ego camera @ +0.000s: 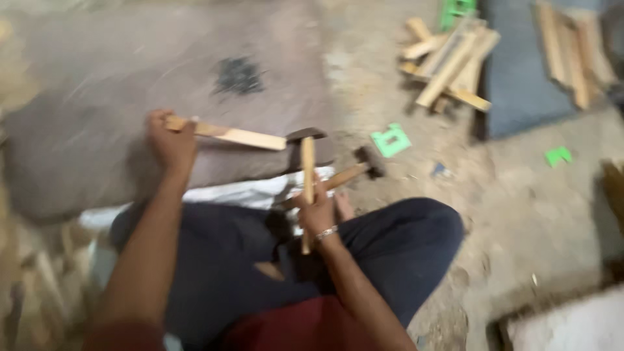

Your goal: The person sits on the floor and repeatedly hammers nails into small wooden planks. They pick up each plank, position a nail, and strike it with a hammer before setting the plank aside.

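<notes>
1 wooden strip (227, 134) is gripped at its near end by the left hand (170, 142), fingers clamped around it, and is laid across a dark slab (97, 130). 1 hammer (307, 175) is held upright by the right hand (317, 211), closed around its handle, head touching the strip's far end. A 2nd hammer (354, 171) is laid on the floor just beside it. 1 pile of wooden offcuts (448, 62) is kept well apart. No containers are visible.

A rough woodworking shop, run at floor level. A person is sitting on a dusty, gritty floor (520, 195), working against a worn slab (130, 78). Cut wood strips are lying in a heap (448, 62), more are resting on a grey mat (520, 84), and a spare hammer (357, 170) is lying in the dust.
</notes>
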